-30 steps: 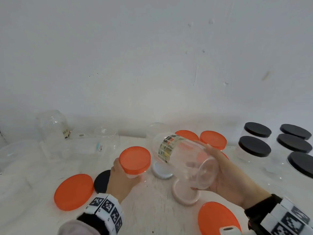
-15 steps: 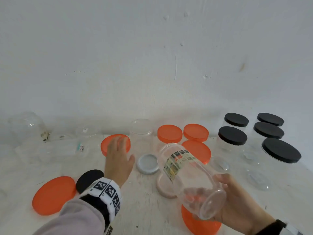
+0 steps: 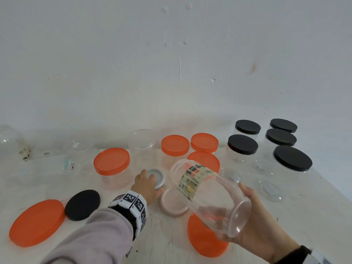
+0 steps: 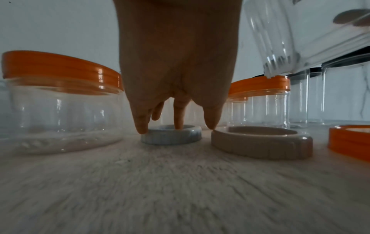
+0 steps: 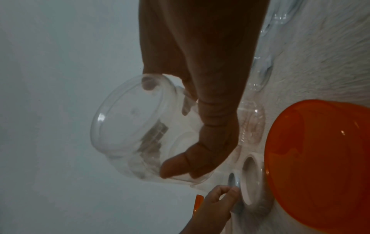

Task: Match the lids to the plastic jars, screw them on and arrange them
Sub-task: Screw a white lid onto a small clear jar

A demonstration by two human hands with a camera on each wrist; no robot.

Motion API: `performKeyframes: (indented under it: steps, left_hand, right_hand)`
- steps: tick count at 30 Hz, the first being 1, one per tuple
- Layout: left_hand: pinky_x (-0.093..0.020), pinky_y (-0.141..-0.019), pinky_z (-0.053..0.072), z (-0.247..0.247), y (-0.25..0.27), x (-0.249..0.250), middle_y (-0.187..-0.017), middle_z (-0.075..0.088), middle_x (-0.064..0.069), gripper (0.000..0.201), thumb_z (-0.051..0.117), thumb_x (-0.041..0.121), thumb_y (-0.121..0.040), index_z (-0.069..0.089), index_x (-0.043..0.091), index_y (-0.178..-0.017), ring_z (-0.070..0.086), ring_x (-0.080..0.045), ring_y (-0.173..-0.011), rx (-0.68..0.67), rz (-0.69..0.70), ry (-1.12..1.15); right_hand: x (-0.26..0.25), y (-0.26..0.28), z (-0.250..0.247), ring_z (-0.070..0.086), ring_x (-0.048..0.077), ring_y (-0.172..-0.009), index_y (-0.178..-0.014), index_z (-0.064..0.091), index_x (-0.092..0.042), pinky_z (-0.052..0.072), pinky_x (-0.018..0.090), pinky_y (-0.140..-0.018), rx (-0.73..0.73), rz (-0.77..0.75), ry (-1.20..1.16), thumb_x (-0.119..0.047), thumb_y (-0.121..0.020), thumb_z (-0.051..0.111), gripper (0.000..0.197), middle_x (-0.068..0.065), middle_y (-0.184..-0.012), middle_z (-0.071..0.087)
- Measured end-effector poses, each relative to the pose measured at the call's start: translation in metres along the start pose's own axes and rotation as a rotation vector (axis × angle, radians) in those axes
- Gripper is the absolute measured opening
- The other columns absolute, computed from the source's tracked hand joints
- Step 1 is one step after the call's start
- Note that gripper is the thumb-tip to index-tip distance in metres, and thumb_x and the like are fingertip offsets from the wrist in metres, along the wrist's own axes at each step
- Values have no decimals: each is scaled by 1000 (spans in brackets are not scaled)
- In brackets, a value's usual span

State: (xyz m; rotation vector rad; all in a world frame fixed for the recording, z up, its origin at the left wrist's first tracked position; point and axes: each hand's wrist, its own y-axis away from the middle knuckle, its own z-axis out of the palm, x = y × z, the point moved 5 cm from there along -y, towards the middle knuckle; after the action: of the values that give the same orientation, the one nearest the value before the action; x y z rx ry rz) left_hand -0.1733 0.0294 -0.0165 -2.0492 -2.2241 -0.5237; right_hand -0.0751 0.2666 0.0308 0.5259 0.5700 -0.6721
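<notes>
My right hand grips a clear labelled jar by its base end and holds it tilted above the table, open mouth pointing away and to the left. From the right wrist the jar shows its round bottom, with my right hand curled round it. A small grey lid lies rim-up on the table. My left hand pinches it. In the left wrist view the left hand has fingertips on the grey lid, and the thumb drops between it and a beige lid.
An orange-lidded jar stands left of my left hand. Behind are an open jar and three orange-lidded jars. Black-lidded jars stand right. Loose orange lids and a black lid lie near.
My left hand has let go of the orange-lidded jar, which now stands on the table, and has dropped onto the grey lid. My right hand has drawn the labelled jar nearer and lower.
</notes>
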Motion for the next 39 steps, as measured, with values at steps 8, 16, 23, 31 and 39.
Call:
performKeyframes:
  steps: [8,16,23,31,39]
  left_hand:
    - [-33,-100,39,-1,3,-15,-132,29,-14,42,52,35,-90,47,7,-120,40,-31,-120,-28,-87,-4]
    - [-29,-92,41,-1,19,-30,-123,42,-11,59,59,51,-84,49,8,-123,48,-25,-112,-67,-90,-39]
    - [-22,-59,35,-23,41,-44,-71,46,-2,45,74,46,-73,43,16,-59,45,-13,-63,89,-2,217]
    - [-20,-62,36,-60,74,-82,-98,55,12,48,68,64,-69,53,28,-98,51,0,-86,172,-83,523]
    - [-25,-76,46,-97,105,-92,-109,60,9,78,65,72,-56,47,30,-118,60,-7,-95,271,-65,846]
  right_hand:
    - [12,-4,0,51,44,-123,-126,63,-9,39,56,-101,-108,-15,-112,-34,-73,81,61,30,-138,47]
    - [21,-12,4,50,35,-122,-138,51,-10,23,47,-112,3,-66,51,-55,-89,55,67,23,-134,53]
    - [34,-28,3,61,39,-99,-94,75,-7,45,47,-88,34,-18,182,-37,-56,90,51,29,-113,61]
    - [51,-53,17,64,26,-82,-104,62,-10,53,36,-67,170,54,300,-36,-52,85,63,14,-102,65]
    - [56,-82,50,63,18,-105,-123,46,-29,55,33,-80,186,30,740,-21,-49,87,85,2,-121,55]
